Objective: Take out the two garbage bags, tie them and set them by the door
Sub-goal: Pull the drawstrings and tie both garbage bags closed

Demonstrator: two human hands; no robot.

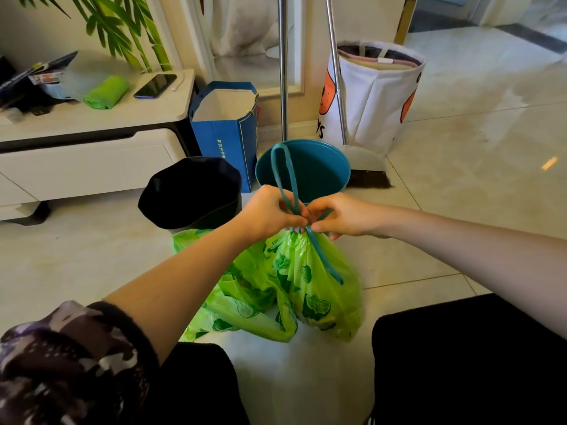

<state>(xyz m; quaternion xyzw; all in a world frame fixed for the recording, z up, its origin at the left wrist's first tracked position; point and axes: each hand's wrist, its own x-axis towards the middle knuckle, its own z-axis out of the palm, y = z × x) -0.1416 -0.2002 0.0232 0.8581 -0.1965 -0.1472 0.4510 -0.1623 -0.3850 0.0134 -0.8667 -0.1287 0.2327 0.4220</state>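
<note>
A green garbage bag [310, 286] with a leaf print stands on the floor between my knees, its neck gathered. A teal drawstring [287, 176] loops up from the neck and another strand hangs down the bag's right side. My left hand [270, 211] and my right hand [340, 216] both pinch the drawstring at the neck, fingertips nearly touching. Another piece of green bag [227, 314] lies crumpled at the left of it; I cannot tell whether it is a second bag. Behind stand a bin with a black liner [190, 191] and a bare teal bin [316, 170].
A blue paper bag [227, 130] stands behind the bins. A white laundry bag [374, 96] and a broom [365, 167] lean at the back right. A low white cabinet [92, 154] at left carries a phone [155, 85] and a green bag roll [106, 92].
</note>
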